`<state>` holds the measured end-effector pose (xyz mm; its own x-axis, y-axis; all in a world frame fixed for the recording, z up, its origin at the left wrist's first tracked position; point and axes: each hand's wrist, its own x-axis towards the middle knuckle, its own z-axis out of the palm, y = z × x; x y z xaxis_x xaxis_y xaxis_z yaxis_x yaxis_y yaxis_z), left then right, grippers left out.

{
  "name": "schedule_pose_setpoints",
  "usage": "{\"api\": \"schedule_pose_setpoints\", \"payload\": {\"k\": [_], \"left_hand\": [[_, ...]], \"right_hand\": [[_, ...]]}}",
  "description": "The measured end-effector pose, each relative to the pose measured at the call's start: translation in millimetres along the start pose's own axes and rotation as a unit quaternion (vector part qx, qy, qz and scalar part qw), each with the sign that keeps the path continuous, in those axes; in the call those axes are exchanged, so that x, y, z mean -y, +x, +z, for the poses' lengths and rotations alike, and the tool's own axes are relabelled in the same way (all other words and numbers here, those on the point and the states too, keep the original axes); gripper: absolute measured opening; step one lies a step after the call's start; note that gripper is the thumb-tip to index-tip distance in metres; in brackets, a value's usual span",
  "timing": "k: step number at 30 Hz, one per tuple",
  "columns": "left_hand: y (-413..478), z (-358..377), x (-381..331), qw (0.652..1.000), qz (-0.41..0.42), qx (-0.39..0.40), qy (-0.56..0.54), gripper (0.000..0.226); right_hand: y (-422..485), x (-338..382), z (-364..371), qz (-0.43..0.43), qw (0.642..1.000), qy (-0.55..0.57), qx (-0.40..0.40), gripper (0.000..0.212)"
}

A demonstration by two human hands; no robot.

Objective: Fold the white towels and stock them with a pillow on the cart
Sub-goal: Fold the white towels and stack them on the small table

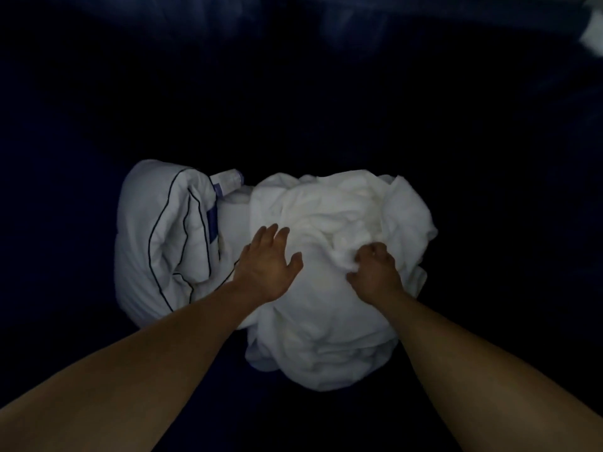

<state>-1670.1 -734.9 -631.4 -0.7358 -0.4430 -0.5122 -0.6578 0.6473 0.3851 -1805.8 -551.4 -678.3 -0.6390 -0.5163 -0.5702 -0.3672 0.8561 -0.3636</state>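
Observation:
A crumpled heap of white towels lies on a dark blue surface in the middle of the view. To its left lies a white pillow with thin dark piping and a blue label, touching the heap. My left hand rests flat on the left side of the towels, fingers straight and spread. My right hand grips a bunch of towel cloth near the top of the heap, fingers curled into it.
The dark blue surface spreads all around the pile; the scene is very dim. A small pale object lies behind the pillow. Something white shows at the top right edge.

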Motion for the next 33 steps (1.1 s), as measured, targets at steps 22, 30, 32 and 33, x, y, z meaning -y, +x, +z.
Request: {"api": "schedule_pose_setpoints", "payload": {"k": [22,30,32,33], "left_hand": [[-164,-172,-221,0.965,0.244,0.041,-0.091,0.142],[-261,-215,-340,0.932,0.237,-0.152,-0.228,0.052],[-283,-232,-365,0.931,0.219,-0.188,-0.222,0.033],[-293,-241,-376,0.928,0.206,-0.209,-0.229,0.027]], "right_hand": [[-252,28,-301,-0.243,0.852,0.46,-0.057,0.023],[-370,16,-396,-0.35,0.785,0.492,-0.137,0.027],[-398,8,-411,-0.366,0.806,0.428,-0.183,0.058],[-412,4,-413,-0.373,0.817,0.395,-0.195,0.076]]}}
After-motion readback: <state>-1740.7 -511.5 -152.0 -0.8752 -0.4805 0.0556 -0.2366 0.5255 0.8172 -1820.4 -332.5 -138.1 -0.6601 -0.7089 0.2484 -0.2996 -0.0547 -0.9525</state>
